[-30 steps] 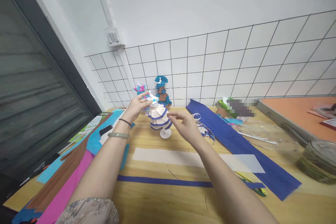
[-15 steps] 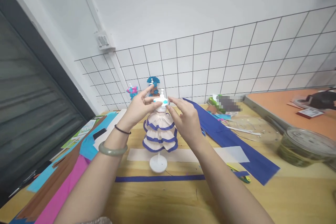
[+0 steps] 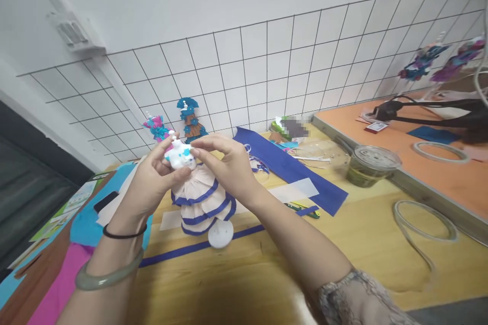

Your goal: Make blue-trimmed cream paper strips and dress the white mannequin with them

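Observation:
A small white dress-form mannequin (image 3: 177,157) has bright blue patches on its bust. It wears a tiered cream paper skirt (image 3: 202,198) with dark blue edging. My left hand (image 3: 148,183) is closed round the bust from the left, thumb across its lower front. My right hand (image 3: 231,165) has thumb and forefinger pinched at the bust's right side; whether anything small is between them is hidden. The form tilts, its round white base (image 3: 220,234) swung toward the lower right.
Behind stand two dressed forms, a pink-and-blue one (image 3: 157,127) and a teal-and-brown one (image 3: 190,119). Dark blue paper (image 3: 305,175), scissors (image 3: 310,212) and a lidded tub (image 3: 371,165) lie rightward. A narrow blue strip (image 3: 179,253) crosses the table. Coloured sheets (image 3: 76,269) are stacked left.
The mannequin has gone from upright to tilted, its top leaning left. My left hand has closed round the bust and my right fingers have come together at its side. The view has turned right.

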Demonstrator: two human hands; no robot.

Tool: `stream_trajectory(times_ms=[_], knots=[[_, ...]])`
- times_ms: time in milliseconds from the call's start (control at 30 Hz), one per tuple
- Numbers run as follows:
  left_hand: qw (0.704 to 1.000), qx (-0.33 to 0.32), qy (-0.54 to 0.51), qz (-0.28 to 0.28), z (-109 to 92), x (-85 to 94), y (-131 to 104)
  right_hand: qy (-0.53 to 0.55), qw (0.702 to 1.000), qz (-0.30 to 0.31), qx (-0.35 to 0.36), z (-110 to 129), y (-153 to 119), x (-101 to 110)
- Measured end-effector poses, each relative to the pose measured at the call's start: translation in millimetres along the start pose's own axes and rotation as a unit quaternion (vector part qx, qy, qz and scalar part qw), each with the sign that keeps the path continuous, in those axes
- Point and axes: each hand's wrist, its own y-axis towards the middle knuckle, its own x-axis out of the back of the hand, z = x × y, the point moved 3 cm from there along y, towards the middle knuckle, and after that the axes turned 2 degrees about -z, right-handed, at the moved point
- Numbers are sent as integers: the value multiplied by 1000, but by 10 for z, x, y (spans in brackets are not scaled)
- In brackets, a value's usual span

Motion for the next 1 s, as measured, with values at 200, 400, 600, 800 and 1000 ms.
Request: stream_trajectory(times_ms=[200,400,600,800,1000], knots=[[995,-35,2,-96,-28,272,-90,-18,998,58,9,58,17,114],[978,-93,24,-188,10,574,-129,-227,955,188,-15,-193,22,465],[982,-122,-22,-142,73,513,-154,-537,749,371,-113,-589,-622,1083],[981,-144,-86,-94,116,348,-50,-634,627,438,-117,-854,-1221,1286],[982,-147,-76,-89,234,284,54,-621,628,461,-90,-891,-1281,1216]])
